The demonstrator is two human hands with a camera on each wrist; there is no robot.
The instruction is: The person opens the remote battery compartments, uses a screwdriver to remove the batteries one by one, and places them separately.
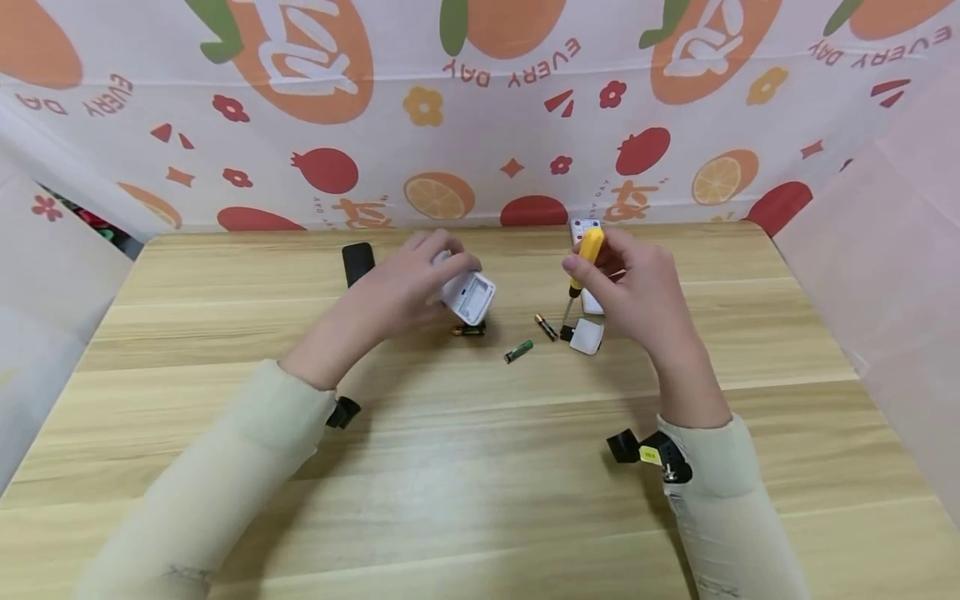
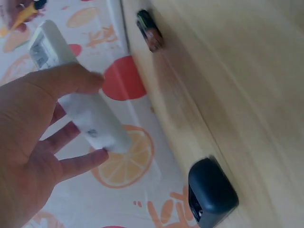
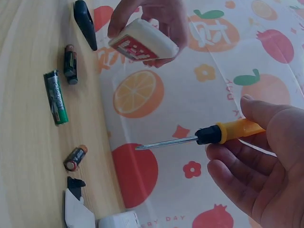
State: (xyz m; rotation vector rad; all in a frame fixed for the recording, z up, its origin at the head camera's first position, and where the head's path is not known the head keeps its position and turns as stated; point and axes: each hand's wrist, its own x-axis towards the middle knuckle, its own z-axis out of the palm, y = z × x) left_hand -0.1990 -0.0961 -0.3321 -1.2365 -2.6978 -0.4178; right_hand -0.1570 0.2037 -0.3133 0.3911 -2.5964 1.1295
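Observation:
My left hand (image 1: 420, 283) grips a white remote control (image 1: 468, 297) above the table, thumb on one side and fingers on the other. A rectangular recess shows at its lower end. In the left wrist view the remote (image 2: 90, 118) is seen from its narrow side. My right hand (image 1: 641, 287) pinches a screwdriver (image 1: 590, 247) by its yellow handle. Its metal shaft (image 3: 166, 142) points down toward the table, the tip close over a small black piece (image 1: 567, 332) beside a white cover (image 1: 587, 337). Between the hands lie a green battery (image 1: 518, 351) and a black-and-copper battery (image 1: 546, 327).
Another dark battery (image 1: 469, 331) lies just below the held remote. A second white remote (image 1: 585, 226) with coloured buttons is partly hidden behind my right hand. Left of my left hand lies a black, rounded object (image 1: 358, 262). A fruit-print cloth (image 1: 480, 158) hangs along the table's far edge.

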